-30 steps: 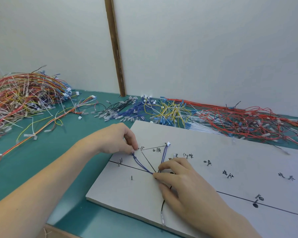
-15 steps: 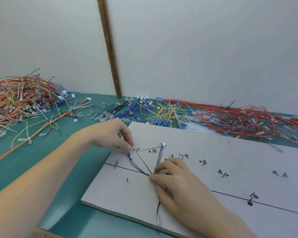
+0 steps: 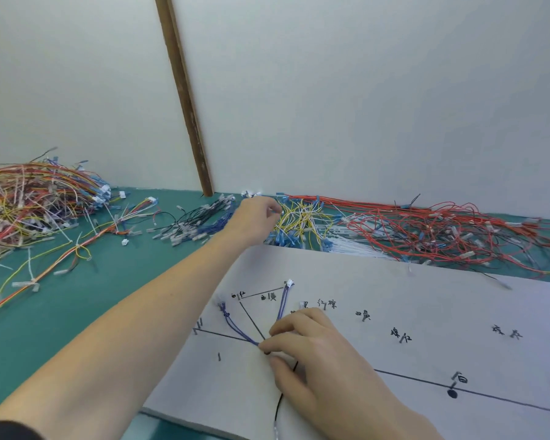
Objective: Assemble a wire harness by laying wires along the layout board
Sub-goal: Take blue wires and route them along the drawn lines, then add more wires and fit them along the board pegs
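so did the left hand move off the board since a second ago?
Yes. The left hand has left the layout board and reached away toward the wall, to the yellow wire pile.

I saw the flat grey layout board [image 3: 426, 315] lying on the green table [image 3: 77, 312], near and to the right. Behind it, loose yellow wires [image 3: 299, 217] and long red wires [image 3: 442, 230] lay along the white wall [image 3: 362, 90]; a tangled multicoloured wire heap [image 3: 29, 201] sat far left.
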`<state>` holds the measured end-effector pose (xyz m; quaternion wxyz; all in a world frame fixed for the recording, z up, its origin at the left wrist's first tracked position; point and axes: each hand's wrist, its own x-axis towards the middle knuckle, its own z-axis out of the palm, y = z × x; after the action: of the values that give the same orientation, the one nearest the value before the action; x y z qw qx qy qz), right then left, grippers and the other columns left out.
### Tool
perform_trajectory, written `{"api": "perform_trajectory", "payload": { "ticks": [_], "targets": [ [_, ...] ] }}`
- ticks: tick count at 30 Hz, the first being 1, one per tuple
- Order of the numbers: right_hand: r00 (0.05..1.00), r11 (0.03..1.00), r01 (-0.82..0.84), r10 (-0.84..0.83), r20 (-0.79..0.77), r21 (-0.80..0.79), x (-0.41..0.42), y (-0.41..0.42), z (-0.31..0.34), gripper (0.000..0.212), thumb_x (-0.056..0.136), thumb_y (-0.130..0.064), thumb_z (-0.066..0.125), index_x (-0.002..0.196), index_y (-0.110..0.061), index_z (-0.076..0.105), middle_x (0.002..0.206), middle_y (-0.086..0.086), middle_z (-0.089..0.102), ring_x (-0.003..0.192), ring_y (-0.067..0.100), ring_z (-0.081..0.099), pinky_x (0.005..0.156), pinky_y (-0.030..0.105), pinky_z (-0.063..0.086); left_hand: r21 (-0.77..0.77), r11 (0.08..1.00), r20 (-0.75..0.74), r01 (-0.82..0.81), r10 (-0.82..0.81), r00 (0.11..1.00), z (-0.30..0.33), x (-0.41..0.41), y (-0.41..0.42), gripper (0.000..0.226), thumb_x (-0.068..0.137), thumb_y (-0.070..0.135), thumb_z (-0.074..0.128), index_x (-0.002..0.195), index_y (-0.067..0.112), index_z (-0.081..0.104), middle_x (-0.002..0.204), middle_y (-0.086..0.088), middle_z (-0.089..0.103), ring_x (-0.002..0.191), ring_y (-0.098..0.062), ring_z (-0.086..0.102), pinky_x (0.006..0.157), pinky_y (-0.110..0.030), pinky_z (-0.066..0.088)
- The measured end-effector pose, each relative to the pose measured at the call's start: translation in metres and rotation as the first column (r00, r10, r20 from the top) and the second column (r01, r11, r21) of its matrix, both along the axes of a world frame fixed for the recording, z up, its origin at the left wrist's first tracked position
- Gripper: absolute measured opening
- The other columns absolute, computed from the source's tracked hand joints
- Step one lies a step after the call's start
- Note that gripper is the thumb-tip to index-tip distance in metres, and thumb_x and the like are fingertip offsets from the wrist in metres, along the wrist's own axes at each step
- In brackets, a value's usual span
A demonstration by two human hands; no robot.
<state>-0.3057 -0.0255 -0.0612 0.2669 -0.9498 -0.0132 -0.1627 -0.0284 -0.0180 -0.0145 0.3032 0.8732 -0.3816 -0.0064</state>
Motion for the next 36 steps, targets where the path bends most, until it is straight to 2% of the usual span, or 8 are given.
{"api": "perform_trajectory", "payload": {
  "ticks": [5,13,19,23,25,28,34,36],
  "targets": [
    [0.999,0.999,0.022,-0.023,0.022,0.035,0.002,-0.002,-0.001,0.028,0.098,-0.03,0.053,0.114,-0.032,0.075,0.116,-0.017,0.062,0.121,0.004,0.041,0.094,0.027,0.047,0.127,0.991,0.15,0.032,-0.051,0.987,-0.004,-0.005,-0.037,0.026,0.102,0.029,0.062,0.121,0.015,0.073,0.123,-0.008,0.065,0.111,-0.028,0.063,0.098,-0.044,0.051],
    [0.999,0.997,0.022,-0.02,-0.027,0.077,0.004,-0.004,0.003,0.032,0.098,-0.027,0.049,0.117,-0.031,0.075,0.119,-0.014,0.063,0.124,0.009,0.038,0.096,0.029,0.045,0.29,0.956,0.175,-0.05,-0.002,0.985,-0.003,-0.009,-0.062,0.024,0.1,0.013,0.053,0.091,0.0,0.071,0.089,-0.019,0.074,0.088,-0.037,0.071,0.078,-0.044,0.06],
    [0.999,0.994,0.034,-0.032,-0.015,0.103,0.004,-0.004,0.002,0.032,0.097,-0.027,0.05,0.117,-0.03,0.075,0.119,-0.013,0.063,0.125,0.007,0.037,0.098,0.026,0.044,-0.156,0.975,0.0,-0.16,0.162,0.987,0.003,0.0,-0.07,0.017,0.105,0.026,0.045,0.099,0.015,0.058,0.095,-0.006,0.069,0.08,-0.028,0.065,0.075,-0.043,0.056],
    [0.999,0.991,0.035,-0.034,-0.011,0.13,0.003,-0.004,0.002,0.03,0.097,-0.027,0.053,0.116,-0.029,0.075,0.117,-0.014,0.063,0.124,0.005,0.038,0.097,0.026,0.045,-0.506,0.829,-0.254,-0.237,0.119,0.96,0.023,0.006,-0.068,0.016,0.108,0.024,0.046,0.091,0.025,0.048,0.102,0.0,0.07,0.066,-0.015,0.071,0.051,-0.028,0.051],
    [0.999,0.989,0.042,-0.042,-0.003,0.14,0.004,-0.005,0.002,0.029,0.097,-0.027,0.054,0.116,-0.03,0.075,0.117,-0.015,0.063,0.123,0.004,0.038,0.096,0.026,0.046,-0.608,0.754,-0.325,-0.249,0.049,0.944,0.034,0.007,-0.064,0.015,0.108,0.026,0.046,0.093,0.025,0.049,0.104,0.001,0.073,0.058,-0.011,0.07,0.055,-0.026,0.047],
    [0.998,0.981,0.053,-0.056,0.008,0.186,0.004,-0.004,0.003,0.027,0.096,-0.025,0.056,0.114,-0.029,0.076,0.115,-0.016,0.064,0.121,0.002,0.04,0.095,0.021,0.044,-0.716,0.641,-0.432,-0.275,-0.098,0.897,0.053,0.008,-0.056,0.011,0.109,0.027,0.046,0.099,0.022,0.05,0.106,0.0,0.077,0.067,-0.018,0.075,0.072,-0.035,0.053],
    [0.981,0.94,0.146,-0.178,0.077,0.31,0.003,-0.007,0.005,0.022,0.094,-0.021,0.06,0.105,-0.03,0.076,0.105,-0.018,0.067,0.113,0.001,0.05,0.092,0.012,0.041,-0.775,0.538,-0.559,-0.33,-0.343,0.755,0.09,0.002,-0.045,0.008,0.107,0.026,0.054,0.114,0.021,0.055,0.128,-0.006,0.058,0.115,-0.025,0.059,0.072,-0.044,0.063],
    [0.973,0.925,0.172,-0.214,0.091,0.339,0.002,-0.009,0.006,0.021,0.094,-0.023,0.06,0.103,-0.032,0.076,0.103,-0.019,0.067,0.11,0.004,0.054,0.093,0.015,0.041,-0.776,0.471,-0.625,-0.42,-0.487,0.61,0.1,0.002,-0.043,0.027,0.11,0.029,0.048,0.136,0.024,0.049,0.138,-0.012,0.053,0.121,-0.034,0.061,0.083,-0.054,0.062]
  ]
}}
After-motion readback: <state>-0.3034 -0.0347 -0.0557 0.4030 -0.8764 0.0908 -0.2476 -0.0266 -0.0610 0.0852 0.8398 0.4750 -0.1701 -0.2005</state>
